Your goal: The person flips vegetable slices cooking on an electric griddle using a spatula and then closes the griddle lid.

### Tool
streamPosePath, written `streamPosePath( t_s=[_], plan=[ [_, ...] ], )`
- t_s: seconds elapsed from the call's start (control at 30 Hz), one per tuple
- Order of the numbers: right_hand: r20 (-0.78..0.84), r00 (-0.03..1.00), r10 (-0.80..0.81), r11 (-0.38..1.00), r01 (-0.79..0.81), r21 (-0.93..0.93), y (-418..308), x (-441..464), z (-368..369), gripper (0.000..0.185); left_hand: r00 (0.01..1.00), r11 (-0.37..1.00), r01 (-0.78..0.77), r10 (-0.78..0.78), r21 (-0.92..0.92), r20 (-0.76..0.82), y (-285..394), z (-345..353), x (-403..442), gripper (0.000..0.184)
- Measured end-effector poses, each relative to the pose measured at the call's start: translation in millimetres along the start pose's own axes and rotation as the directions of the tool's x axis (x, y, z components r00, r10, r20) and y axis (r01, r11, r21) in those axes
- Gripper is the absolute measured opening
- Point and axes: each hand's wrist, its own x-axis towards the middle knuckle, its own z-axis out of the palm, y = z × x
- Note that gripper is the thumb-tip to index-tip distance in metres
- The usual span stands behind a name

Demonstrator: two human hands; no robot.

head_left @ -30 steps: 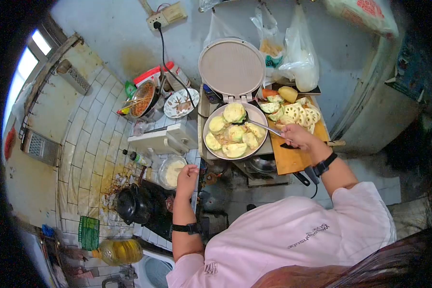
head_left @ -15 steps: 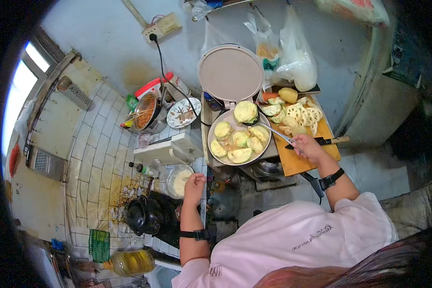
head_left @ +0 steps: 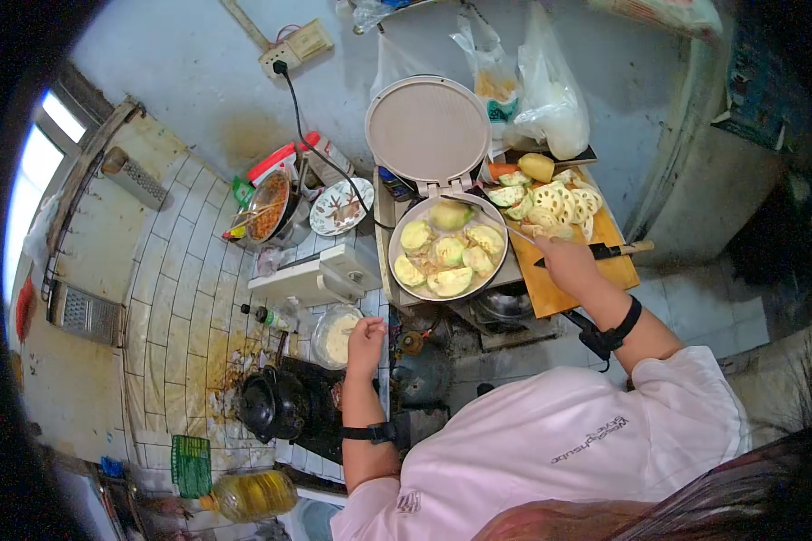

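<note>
My right hand (head_left: 564,263) is closed on the handle of a spatula (head_left: 467,197), whose dark head is at the back of the round pan, over a piece of food. Several pale yellow-green battered slices (head_left: 450,280) lie in the open electric pan (head_left: 395,267), with its lid (head_left: 429,129) raised behind. My left hand (head_left: 366,344) has its fingers bent together beside a bowl of pale batter (head_left: 335,337); what it holds, if anything, is too small to make out.
Right of the pan, a wooden board (head_left: 548,293) holds sliced lotus root (head_left: 553,206), a potato (head_left: 537,167) and a knife (head_left: 609,252). A black pot (head_left: 269,403) and an oil jug (head_left: 254,496) are at the left. A black cord (head_left: 312,135) runs to the pan.
The raised slice at the back of the pan is now lower and looks turned, with the spatula head above it. My right hand has moved slightly up and left.
</note>
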Motion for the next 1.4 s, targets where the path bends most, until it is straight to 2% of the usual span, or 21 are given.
streamPosePath(
  t_s=[0.17, 0.27, 0.33, 0.47, 0.53, 0.6, 0.67, 0.73, 0.77, 0.83, 0.93, 1.03, 1.2, 1.27, 1.33, 1.4],
  plan=[
    [-0.022, 0.998, 0.052, 0.998, -0.051, 0.029, 1, -3, 3, 0.012, 0.999, 0.999, 0.049, -0.049, 0.016, -0.012, 3, 1, -4, 0.019],
    [-0.033, 0.996, 0.083, 0.989, -0.078, 0.124, 0, -4, -14, 0.011, 0.999, 0.999, 0.051, -0.051, 0.013, -0.01, 6, -3, -7, 0.02],
    [0.056, 0.987, 0.154, 0.962, -0.162, 0.218, -4, -4, -25, 0.01, 0.999, 0.999, 0.051, -0.051, -0.002, -0.018, 2, -3, -6, 0.019],
    [0.059, 0.992, 0.11, 0.947, -0.123, 0.297, -10, -7, -25, 0.013, 0.995, 0.996, 0.084, -0.085, -0.031, -0.043, 2, 2, -6, 0.018],
    [0.07, 0.996, 0.054, 0.896, -0.079, 0.437, -6, -6, -10, 0.015, 0.996, 0.996, 0.079, -0.08, -0.034, -0.032, 0, 2, -4, 0.019],
    [0.09, 0.995, 0.05, 0.897, -0.084, 0.434, -4, -5, -3, 0.015, 0.998, 0.996, 0.065, -0.065, 0.057, -0.005, 1, 2, -4, 0.022],
    [0.111, 0.993, 0.045, 0.898, -0.089, 0.431, -3, -4, -3, 0.016, 0.997, 0.996, 0.079, -0.078, 0.031, -0.009, 5, 2, -5, 0.021],
    [0.149, 0.983, 0.104, 0.89, -0.159, 0.427, -1, -1, -6, 0.016, 0.998, 0.998, 0.064, -0.064, 0.019, -0.012, 12, 2, -8, 0.021],
    [0.153, 0.983, 0.099, 0.892, -0.156, 0.424, -1, -1, -7, 0.016, 0.998, 0.997, 0.058, -0.058, -0.043, -0.01, -1, 1, -5, 0.022],
    [0.095, 0.994, 0.046, 0.859, -0.088, 0.504, -2, 1, -9, 0.017, 0.998, 0.997, 0.063, -0.064, -0.038, -0.015, 5, 2, -9, 0.022],
    [0.108, 0.993, 0.052, 0.834, -0.102, 0.542, -8, 8, -12, 0.018, 0.997, 0.997, 0.068, -0.07, -0.032, -0.038, 15, 2, -15, 0.02],
    [0.023, 1.0, 0.021, 0.855, -0.03, 0.517, -13, 22, 1, 0.021, 0.997, 0.998, 0.059, -0.061, -0.035, -0.048, 7, 0, -15, 0.018],
    [0.054, 0.996, -0.07, 0.92, 0.044, 0.39, -28, 46, -29, 0.026, 0.999, 0.999, 0.016, -0.019, -0.048, -0.044, 0, -6, -18, 0.019],
    [0.043, 0.996, -0.079, 0.945, 0.061, 0.321, -31, 64, -43, 0.027, 0.999, 0.997, 0.019, -0.016, 0.073, -0.052, 5, -8, -20, 0.018],
    [0.363, 0.931, 0.031, 0.947, -0.143, 0.287, -33, 90, -55, 0.028, 0.998, 0.998, 0.019, -0.015, 0.06, -0.064, 4, -9, -21, 0.018],
    [0.379, 0.925, -0.019, 0.966, -0.081, 0.247, -26, 115, -61, 0.028, 0.997, 0.999, 0.018, -0.015, 0.047, -0.08, 0, -10, -22, 0.018]
  ],
)
